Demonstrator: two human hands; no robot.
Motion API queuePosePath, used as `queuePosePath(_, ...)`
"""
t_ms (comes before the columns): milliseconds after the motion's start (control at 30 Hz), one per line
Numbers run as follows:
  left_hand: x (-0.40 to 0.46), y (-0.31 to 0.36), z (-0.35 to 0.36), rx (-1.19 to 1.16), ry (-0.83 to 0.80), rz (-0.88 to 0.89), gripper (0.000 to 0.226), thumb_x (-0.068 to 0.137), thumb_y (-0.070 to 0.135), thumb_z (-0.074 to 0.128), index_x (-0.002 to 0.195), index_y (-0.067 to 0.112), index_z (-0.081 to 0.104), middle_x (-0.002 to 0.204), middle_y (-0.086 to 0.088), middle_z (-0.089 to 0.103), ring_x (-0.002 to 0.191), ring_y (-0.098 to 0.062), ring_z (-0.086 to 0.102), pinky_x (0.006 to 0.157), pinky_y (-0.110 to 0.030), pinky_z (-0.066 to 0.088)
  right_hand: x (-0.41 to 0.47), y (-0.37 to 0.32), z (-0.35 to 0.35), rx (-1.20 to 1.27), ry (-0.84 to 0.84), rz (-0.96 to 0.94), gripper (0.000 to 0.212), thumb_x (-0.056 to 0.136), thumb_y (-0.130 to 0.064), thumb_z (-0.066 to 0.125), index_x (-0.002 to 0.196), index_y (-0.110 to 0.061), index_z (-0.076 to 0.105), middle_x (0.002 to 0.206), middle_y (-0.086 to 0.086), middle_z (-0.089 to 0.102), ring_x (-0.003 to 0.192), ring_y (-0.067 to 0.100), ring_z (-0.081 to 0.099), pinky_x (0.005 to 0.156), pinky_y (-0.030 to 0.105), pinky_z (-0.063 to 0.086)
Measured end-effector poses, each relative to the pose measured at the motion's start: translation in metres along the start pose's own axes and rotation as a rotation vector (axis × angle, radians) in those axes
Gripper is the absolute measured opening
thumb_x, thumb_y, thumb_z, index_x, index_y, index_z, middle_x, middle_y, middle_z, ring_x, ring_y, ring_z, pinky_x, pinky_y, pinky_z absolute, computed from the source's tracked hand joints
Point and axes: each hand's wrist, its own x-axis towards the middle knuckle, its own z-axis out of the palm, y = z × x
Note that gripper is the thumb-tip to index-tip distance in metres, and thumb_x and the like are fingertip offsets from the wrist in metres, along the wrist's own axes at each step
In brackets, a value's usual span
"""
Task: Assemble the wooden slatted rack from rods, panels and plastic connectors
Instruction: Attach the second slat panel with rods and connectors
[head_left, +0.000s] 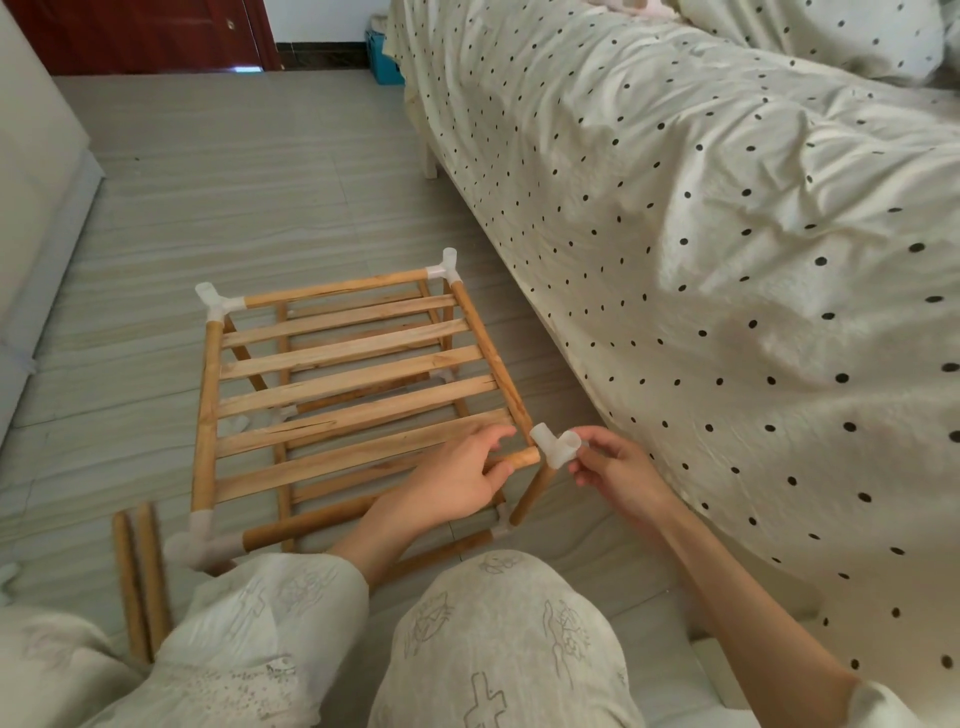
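Up close, the right hand (615, 470) pinches a translucent plastic connector (557, 448) between thumb and fingertips, holding it at the rack's near right corner, just beside the bare end of the front rod (521, 459). The left hand (457, 480) curls around that rod near its tip. The wooden slatted rack (343, 384) stands on the grey floor (218, 171), its right edge close to the dotted bed cover (727, 260). Two loose rods (140, 577) lie near left. Open floor stretches far and left. No readable writing shows anywhere.
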Motion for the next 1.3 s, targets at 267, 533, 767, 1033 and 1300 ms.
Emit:
queuePosePath(267, 0.027, 0.019, 0.014, -0.026, 0.085, 0.018, 0.045, 0.094, 0.021, 0.055, 0.138, 0.016, 0.045, 0.135, -0.003, 0.047, 0.125, -0.020, 0.044, 0.104, -0.031, 0.032, -0.003, -0.011, 0.006, -0.103, -0.012, -0.019, 0.031, 0.085, 0.013, 0.049, 0.095, -0.012, 0.064, 0.104, 0.014, 0.059, 0.081, 0.015, 0.059, 0.067, 0.015, 0.050)
queuePosePath(533, 0.019, 0.014, 0.011, -0.011, 0.036, 0.037, 0.044, 0.094, 0.024, 0.055, 0.137, 0.016, 0.045, 0.130, 0.000, 0.049, 0.122, -0.016, 0.044, 0.098, -0.024, 0.031, -0.010, 0.000, 0.013, -0.279, 0.096, -0.194, 0.022, 0.083, -0.011, 0.069, 0.091, -0.028, 0.056, 0.118, -0.012, 0.055, 0.097, 0.004, 0.063, 0.089, 0.024, 0.049)
queuePosePath(767, 0.012, 0.013, 0.009, 0.018, 0.000, -0.003, 0.033, 0.095, 0.031, 0.052, 0.127, 0.027, 0.055, 0.106, 0.003, 0.063, 0.094, -0.016, 0.058, 0.083, -0.038, 0.049, -0.009, -0.006, -0.001, -0.460, -0.025, -0.209, 0.022, 0.089, -0.005, 0.060, 0.108, -0.016, 0.058, 0.136, -0.006, 0.040, 0.097, -0.003, 0.056, 0.084, 0.009, 0.041)
queuePosePath(1033, 0.012, 0.016, 0.005, -0.008, -0.038, -0.014, 0.034, 0.096, 0.027, 0.050, 0.129, 0.029, 0.055, 0.115, 0.004, 0.061, 0.105, -0.017, 0.054, 0.090, -0.036, 0.045, -0.018, 0.005, 0.010, -0.476, 0.241, -0.343, 0.022, 0.083, -0.017, 0.071, 0.104, -0.011, 0.071, 0.113, -0.006, 0.063, 0.097, 0.001, 0.058, 0.079, 0.001, 0.040)
queuePosePath(1300, 0.012, 0.014, 0.003, -0.036, -0.070, -0.013, 0.032, 0.096, 0.022, 0.051, 0.128, 0.025, 0.051, 0.104, 0.006, 0.058, 0.094, -0.011, 0.051, 0.080, -0.026, 0.038, -0.014, -0.001, -0.001, -0.394, 0.059, -0.219, 0.021, 0.088, -0.014, 0.063, 0.109, -0.018, 0.067, 0.125, -0.013, 0.053, 0.099, 0.002, 0.061, 0.091, 0.020, 0.047)
